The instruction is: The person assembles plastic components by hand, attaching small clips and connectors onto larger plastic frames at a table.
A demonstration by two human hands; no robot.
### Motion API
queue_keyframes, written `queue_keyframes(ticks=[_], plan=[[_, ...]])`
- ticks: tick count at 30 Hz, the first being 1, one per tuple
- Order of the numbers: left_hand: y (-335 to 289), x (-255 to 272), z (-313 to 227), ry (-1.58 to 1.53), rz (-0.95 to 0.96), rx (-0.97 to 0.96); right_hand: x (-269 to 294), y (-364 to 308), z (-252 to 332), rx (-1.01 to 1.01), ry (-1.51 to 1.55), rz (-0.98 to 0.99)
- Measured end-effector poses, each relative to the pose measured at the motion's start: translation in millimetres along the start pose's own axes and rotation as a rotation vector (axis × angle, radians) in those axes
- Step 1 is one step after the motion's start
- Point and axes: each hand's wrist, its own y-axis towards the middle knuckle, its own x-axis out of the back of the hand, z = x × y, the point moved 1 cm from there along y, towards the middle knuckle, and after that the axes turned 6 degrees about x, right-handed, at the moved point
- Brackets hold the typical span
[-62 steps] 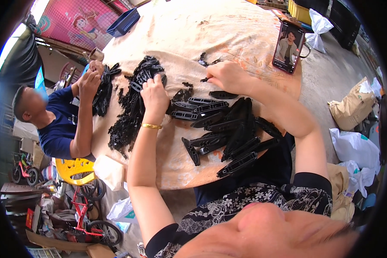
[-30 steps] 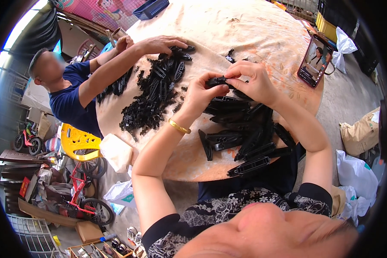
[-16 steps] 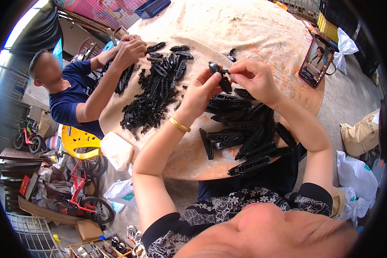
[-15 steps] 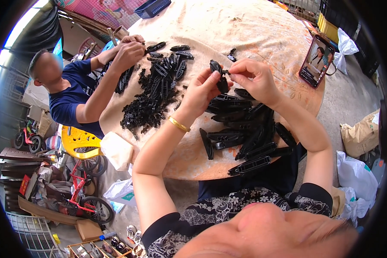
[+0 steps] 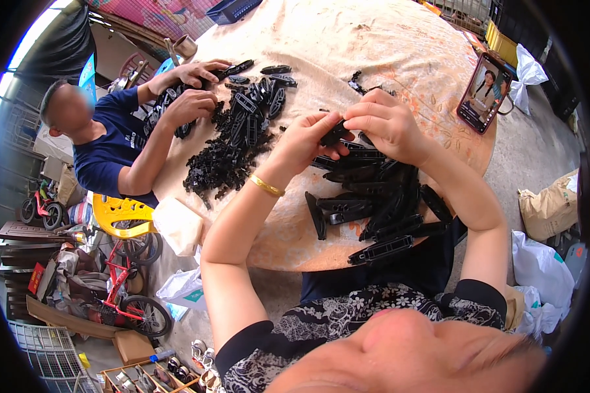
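Note:
Over the round table, my left hand (image 5: 311, 136) is closed around a black plastic part (image 5: 334, 134), largely hidden by the fingers. My right hand (image 5: 385, 126) touches it from the other side, its thumb and fingertips pinched together; what they pinch, if anything, is hidden. Beneath my hands lies a heap of long black plastic parts (image 5: 390, 196), with a single one (image 5: 315, 216) apart on its left. Further left is a pile of tiny black pieces (image 5: 219, 167), and more long parts (image 5: 249, 108) lie just beyond it.
A patterned cloth covers the table (image 5: 406, 39). Across at the left, a co-worker's hands (image 5: 196, 85) handle black parts. A phone (image 5: 484, 93) stands upright at the right edge. A blue basket (image 5: 233, 10) sits at the far edge; a yellow chair (image 5: 121, 216) stands left.
My hands have come closer together, and the black part has turned and sunk deeper into my fingers. The co-worker's hands have come down and moved apart, one now on a long black part.

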Motion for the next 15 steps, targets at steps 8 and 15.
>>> queue_keyframes(ticks=[8, 15], plan=[[-5.5, -7.8, 2.5, 0.170, -0.045, -0.151, -4.1, 1.5, 0.7, -0.150, 0.097, -0.025], [-9.9, -20.4, 7.8, 0.934, -0.379, -0.523, 1.2, -5.1, -5.5, -0.432, 0.311, 0.131]])
